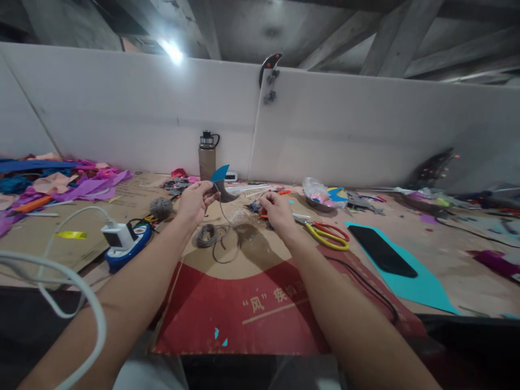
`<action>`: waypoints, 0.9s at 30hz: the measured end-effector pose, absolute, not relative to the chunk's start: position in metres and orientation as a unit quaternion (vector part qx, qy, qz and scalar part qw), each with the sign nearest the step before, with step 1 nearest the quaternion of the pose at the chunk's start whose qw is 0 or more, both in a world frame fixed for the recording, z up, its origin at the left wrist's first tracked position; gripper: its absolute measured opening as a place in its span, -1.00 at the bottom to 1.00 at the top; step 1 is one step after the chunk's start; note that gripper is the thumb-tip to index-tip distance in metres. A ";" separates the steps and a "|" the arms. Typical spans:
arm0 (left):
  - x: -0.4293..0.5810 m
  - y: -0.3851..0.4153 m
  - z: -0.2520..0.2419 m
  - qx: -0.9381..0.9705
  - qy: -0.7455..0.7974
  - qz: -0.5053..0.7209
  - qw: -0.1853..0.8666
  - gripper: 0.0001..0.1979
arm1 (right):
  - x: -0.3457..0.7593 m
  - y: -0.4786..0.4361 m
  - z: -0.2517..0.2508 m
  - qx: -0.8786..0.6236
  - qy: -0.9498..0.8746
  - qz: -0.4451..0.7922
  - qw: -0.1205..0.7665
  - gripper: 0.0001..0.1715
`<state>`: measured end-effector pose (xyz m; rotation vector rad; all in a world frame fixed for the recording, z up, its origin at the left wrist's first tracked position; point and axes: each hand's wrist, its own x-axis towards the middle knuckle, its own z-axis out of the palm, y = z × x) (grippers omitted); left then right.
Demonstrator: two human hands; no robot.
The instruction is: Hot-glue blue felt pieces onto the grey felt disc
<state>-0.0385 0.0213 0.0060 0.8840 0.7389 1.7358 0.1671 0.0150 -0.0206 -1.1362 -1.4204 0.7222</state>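
My left hand (195, 201) is closed around a small curved piece, blue on top and dark below (221, 181), held above the table. A thin dark wire (222, 238) hangs from it down to a small wire coil (206, 235) on the cardboard. My right hand (277, 210) is closed in a pinch just right of the piece; what it pinches is too small to make out. Both forearms reach forward over a red and tan cardboard sheet (252, 309).
Yellow and red scissors (327, 234) lie right of my right hand. A black phone (382, 250) rests on teal paper (422, 284). A bottle (207, 155) stands by the white wall. A white charger on a blue base (124, 241), a white cable (60, 281) and coloured paper scraps (60, 181) lie left.
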 end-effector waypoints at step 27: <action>-0.046 0.025 0.016 0.182 0.314 0.696 0.619 -0.92 | 0.161 0.014 -0.025 -0.413 -0.571 0.438 0.558 -0.90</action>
